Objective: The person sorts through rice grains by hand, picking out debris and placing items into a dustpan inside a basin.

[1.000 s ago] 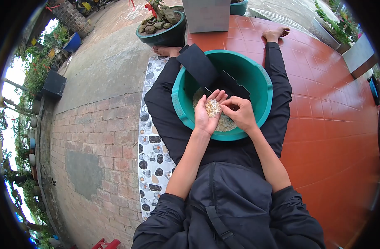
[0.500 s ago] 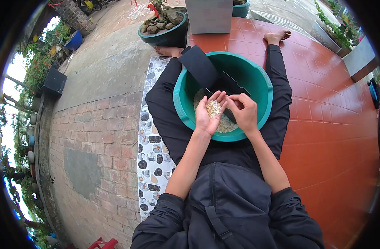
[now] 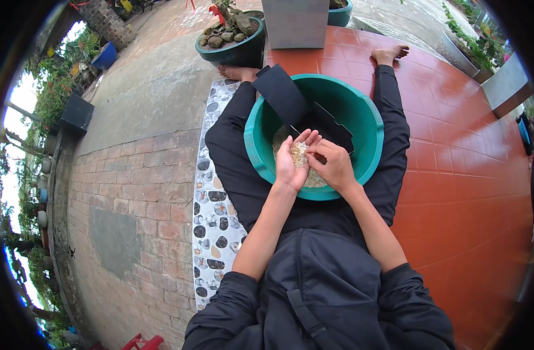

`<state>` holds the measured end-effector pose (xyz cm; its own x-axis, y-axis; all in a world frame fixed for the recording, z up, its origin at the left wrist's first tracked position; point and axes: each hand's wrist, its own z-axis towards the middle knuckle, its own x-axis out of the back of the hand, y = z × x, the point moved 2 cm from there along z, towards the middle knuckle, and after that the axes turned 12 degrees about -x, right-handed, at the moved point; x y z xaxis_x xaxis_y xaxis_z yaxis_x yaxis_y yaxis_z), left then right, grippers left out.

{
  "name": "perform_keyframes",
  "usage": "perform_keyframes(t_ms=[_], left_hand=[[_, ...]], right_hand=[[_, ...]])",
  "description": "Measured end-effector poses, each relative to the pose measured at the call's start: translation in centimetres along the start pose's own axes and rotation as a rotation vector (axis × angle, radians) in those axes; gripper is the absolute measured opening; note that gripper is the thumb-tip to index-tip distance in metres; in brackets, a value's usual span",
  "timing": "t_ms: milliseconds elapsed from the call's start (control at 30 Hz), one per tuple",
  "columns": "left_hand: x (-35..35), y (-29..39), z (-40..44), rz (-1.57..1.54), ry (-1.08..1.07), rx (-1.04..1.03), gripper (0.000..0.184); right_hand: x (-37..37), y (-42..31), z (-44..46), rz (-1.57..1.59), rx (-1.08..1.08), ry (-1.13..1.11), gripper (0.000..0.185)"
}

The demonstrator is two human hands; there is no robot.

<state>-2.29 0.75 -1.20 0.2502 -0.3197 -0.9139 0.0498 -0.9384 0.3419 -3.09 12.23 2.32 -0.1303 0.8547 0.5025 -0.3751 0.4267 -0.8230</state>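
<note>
My left hand (image 3: 287, 169) is cupped palm up over a green basin (image 3: 376, 131), holding a small heap of pale rice grains (image 3: 298, 155), some yellowish and husk-like. The fingertips of my right hand (image 3: 335, 168) are pinched together at the right edge of that heap. Whatever is between them is too small to make out. More pale grains (image 3: 314, 179) lie at the bottom of the basin, partly hidden by both hands. A black flat-sided object (image 3: 280, 96) leans inside the basin and sticks out over its upper left rim.
The basin sits between my outstretched legs (image 3: 390, 105). Red tiles (image 3: 465, 192) lie to the right, and a pebble-patterned strip (image 3: 217, 233) and brick paving (image 3: 162, 181) to the left. A planter with stones (image 3: 235, 49) and a grey pillar base (image 3: 296, 23) stand ahead.
My right hand has moved slightly left and down, its fingertips now at the grains in my left palm. The left hand stays almost in place.
</note>
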Motion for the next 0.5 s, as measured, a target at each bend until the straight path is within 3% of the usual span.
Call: perform_keyframes(t_ms=[500], left_hand=[[0.17, -0.06, 0.03, -0.003, -0.003, 0.013, 0.047]], right_hand=[[0.24, 0.23, 0.18, 0.036, -0.094, -0.066, 0.011]])
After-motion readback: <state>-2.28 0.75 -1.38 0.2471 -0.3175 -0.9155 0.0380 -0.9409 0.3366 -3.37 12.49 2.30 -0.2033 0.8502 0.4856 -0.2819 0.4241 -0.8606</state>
